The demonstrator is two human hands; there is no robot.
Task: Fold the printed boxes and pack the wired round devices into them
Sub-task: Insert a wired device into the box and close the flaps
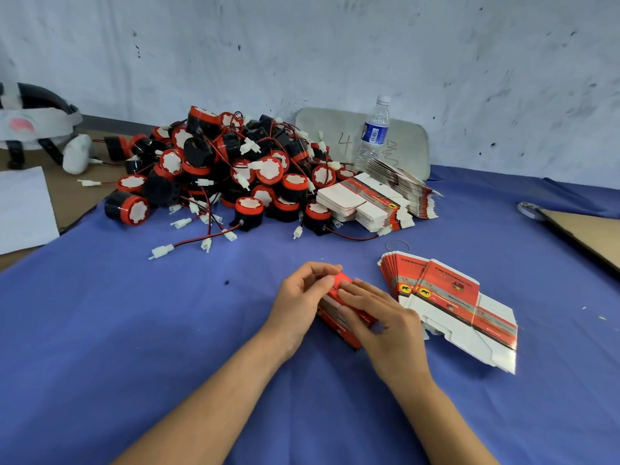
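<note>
I can read one mark for sure: a handwritten 4 on the grey board [322, 129] at the wall. The scrawl further right on it defeats me. The blue label [373, 133] on the water bottle [380, 111] and the lettering on the flat printed boxes [446, 290] are too small; those boxes carry a yellow oval animal emblem.

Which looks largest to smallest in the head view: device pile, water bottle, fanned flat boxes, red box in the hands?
1. device pile
2. fanned flat boxes
3. water bottle and red box: too close to rank; the box is nearer and partly covered.
</note>
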